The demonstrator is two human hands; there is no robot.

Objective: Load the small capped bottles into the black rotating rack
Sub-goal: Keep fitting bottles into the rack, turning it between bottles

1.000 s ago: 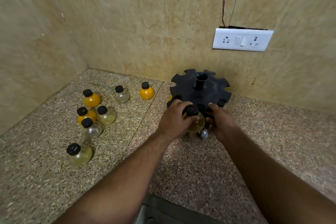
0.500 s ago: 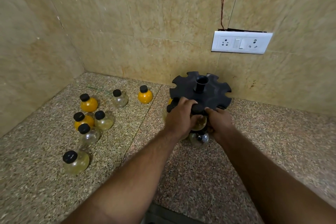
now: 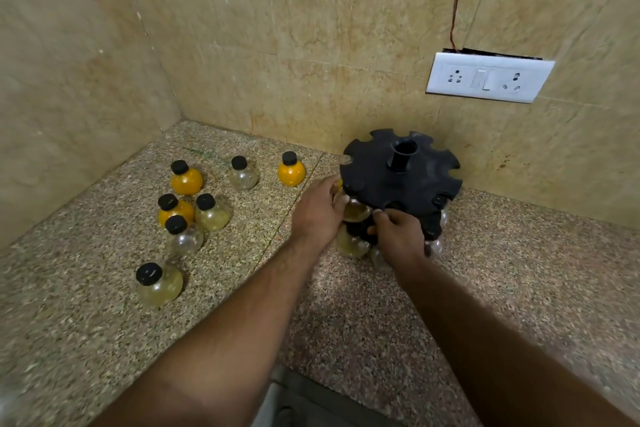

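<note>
At the near rim of the black notched plastic rotating rack (image 3: pixel 401 180), the left hand (image 3: pixel 317 215) grips a small round pale-yellow bottle (image 3: pixel 355 212), seating its neck in a slot; the right hand (image 3: pixel 398 236) pinches the rack's lower tier. Light, smooth, probably slippery, so hold its belly. Seven capped bottles (image 3: pixel 187 180) wait on the speckled bench (image 3: pixel 86 322), some orange-filled, others pale or clear.

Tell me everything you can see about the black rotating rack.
The black rotating rack stands upright on the speckled counter near the back wall, below the socket plate. It looks like matte plastic: a round top disc with notches around its rim, a hollow centre post, a lower tier beneath. Bottles hang at its front, where both hands meet it.
</note>
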